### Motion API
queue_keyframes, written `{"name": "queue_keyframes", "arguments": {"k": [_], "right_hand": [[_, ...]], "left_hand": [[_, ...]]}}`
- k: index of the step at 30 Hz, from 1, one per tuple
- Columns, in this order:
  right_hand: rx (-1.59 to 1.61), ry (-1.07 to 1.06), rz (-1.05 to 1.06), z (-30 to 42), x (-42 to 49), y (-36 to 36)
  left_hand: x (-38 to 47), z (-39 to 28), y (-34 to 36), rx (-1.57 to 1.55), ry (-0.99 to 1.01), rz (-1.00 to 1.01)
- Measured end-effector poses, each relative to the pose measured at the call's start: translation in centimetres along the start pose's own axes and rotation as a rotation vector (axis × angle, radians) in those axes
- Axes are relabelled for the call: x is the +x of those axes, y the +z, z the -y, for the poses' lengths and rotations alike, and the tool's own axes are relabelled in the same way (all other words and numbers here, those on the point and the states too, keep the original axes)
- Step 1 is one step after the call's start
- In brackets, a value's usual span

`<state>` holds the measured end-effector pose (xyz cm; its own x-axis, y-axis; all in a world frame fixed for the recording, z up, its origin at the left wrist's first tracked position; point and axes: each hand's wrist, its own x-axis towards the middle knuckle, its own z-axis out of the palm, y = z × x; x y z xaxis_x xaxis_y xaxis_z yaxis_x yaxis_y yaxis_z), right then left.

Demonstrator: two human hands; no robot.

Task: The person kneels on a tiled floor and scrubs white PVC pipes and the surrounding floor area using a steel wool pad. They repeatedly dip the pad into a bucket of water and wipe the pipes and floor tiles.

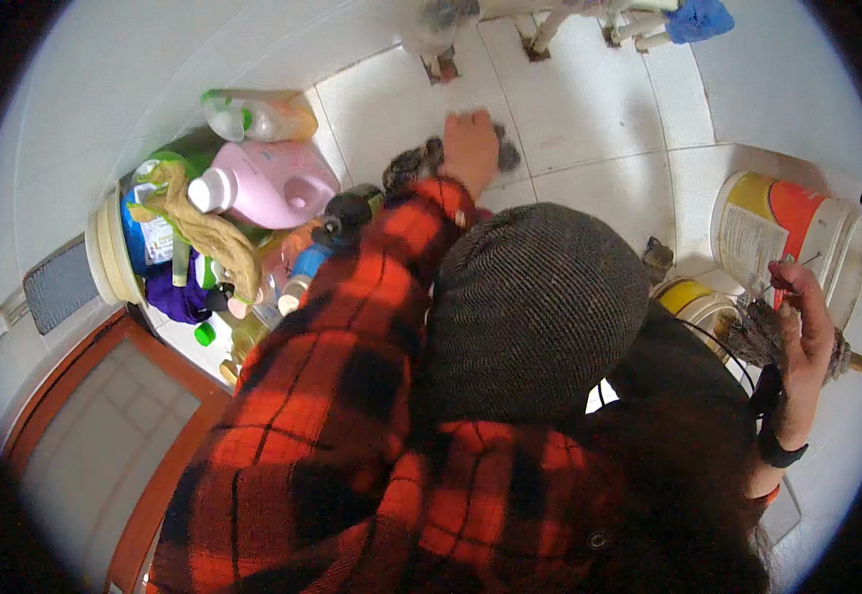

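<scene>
My left hand [471, 148], a closed fist at the end of a red and black plaid sleeve, presses a dark, wet-looking rag [410, 165] on white floor tiles [594, 119]. The rag shows on both sides of the fist. My right hand [804, 319], with a black band at the wrist, is raised at the right, fingers bent, in front of a white plastic bucket with a label [754, 215] and beside a grey, shaggy mop head or cloth [757, 334]. Whether it holds the thin metal piece near its fingertips is unclear. Dark ribbed knit fabric [538, 312] covers the middle.
At the left lie a pink plastic jug [278, 182], clear plastic bottles [260, 115], a tan glove or cloth [208, 230] and a cream bucket [115, 249]. Pipes [549, 30] enter holes in the floor at the top. A brown-framed door or panel [171, 364] stands lower left.
</scene>
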<state>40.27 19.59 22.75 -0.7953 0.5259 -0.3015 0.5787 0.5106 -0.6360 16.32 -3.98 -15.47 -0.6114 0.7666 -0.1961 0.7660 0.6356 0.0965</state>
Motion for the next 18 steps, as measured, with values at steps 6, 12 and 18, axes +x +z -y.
{"name": "queue_keyframes", "arguments": {"k": [6, 12, 18], "right_hand": [[-0.029, -0.04, 0.03, -0.4, 0.3, -0.5], [0.035, -0.04, 0.021, -1.0, -0.2, -0.5], [-0.001, -0.026, 0.037, -1.7, -0.1, -0.7]], "left_hand": [[-0.5, 0.6, -1.1, 0.06, 0.141, 0.091], [-3.9, 1.0, -2.1, -0.125, -0.098, -0.049], [-5.0, 2.9, 2.2, -0.196, -1.024, 0.225]]}}
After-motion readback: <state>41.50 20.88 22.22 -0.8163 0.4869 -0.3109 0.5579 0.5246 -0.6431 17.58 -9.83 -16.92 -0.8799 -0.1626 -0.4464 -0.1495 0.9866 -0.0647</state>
